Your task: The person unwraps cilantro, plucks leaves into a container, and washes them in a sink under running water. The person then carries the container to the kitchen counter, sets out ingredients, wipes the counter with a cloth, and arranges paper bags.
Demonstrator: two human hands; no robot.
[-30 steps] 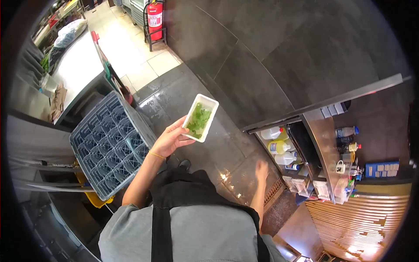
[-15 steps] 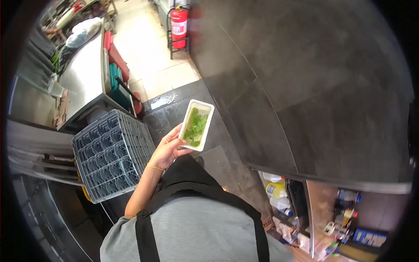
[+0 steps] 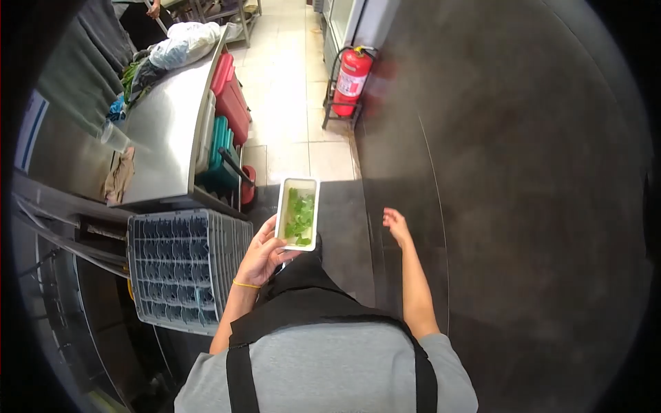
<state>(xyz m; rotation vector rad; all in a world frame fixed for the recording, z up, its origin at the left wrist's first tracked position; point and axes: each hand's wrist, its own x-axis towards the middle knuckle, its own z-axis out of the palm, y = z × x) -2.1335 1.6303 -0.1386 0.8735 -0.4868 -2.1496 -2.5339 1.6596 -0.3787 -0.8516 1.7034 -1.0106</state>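
My left hand [image 3: 261, 253] is closed on the near left edge of a white rectangular plastic tub [image 3: 317, 206]. Its thumb lies over the rim. Green leaves [image 3: 300, 215] lie in the tub, in what looks like clear liquid. My right hand [image 3: 394, 226] hangs out to the right, apart from the tub, holding nothing. Its fingers are loosely bent and slightly apart.
Gray glass racks [image 3: 172, 268] are stacked at left, beside a steel counter [image 3: 162, 148] bearing a plastic bag [image 3: 182, 45] and a clear cup [image 3: 113, 138]. A red fire extinguisher [image 3: 351, 82] stands by the wall ahead. A person's hand [image 3: 153, 9] shows at upper left.
My right hand has come into view. The view has turned and moved forward along the passage, so the counter and extinguisher look closer. The tub stays in my left hand, now more upright in view.
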